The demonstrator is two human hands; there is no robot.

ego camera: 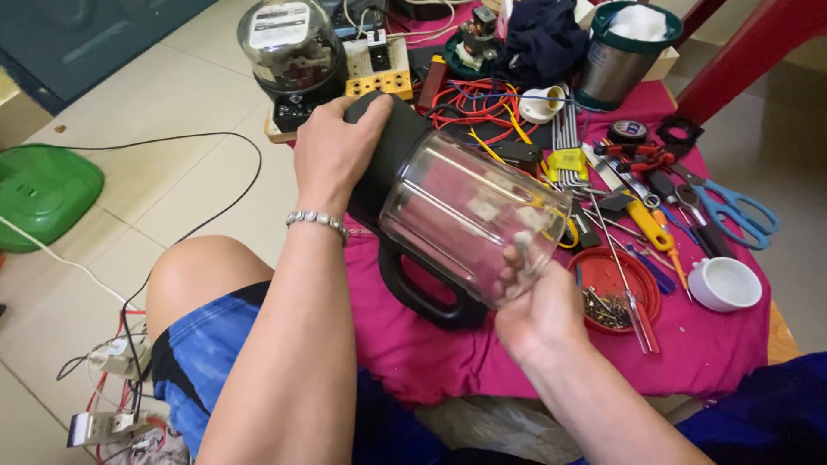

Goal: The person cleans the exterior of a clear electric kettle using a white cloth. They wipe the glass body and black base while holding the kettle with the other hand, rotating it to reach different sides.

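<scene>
The pale tiled floor fills the left of the view, crossed by a black cable, with a green plastic object near the left edge and a tangle of wires and small fittings at the lower left. Over the low counter lies a magenta cloth, crowded with tools.

Above the cloth's near edge, a blender jug is held tipped on its side, clear body pointing right and toward the viewer, black base up and to the left, black handle hanging underneath. The left hand, with a beaded bracelet at its wrist, is clamped over the black base, fingers wrapped around it. The right hand grips the jug's open rim from below, with fingers curled inside the clear wall.

Behind the jug stands a glass-domed electric meter on a board, with a yellow terminal block beside it and loose red wires further right. A metal container with a green rim stands at the back. To the right lie blue-handled scissors, a white cup and a red lid holding screws, just beside the right hand. A yellow-handled screwdriver lies among pliers and hex keys.
</scene>
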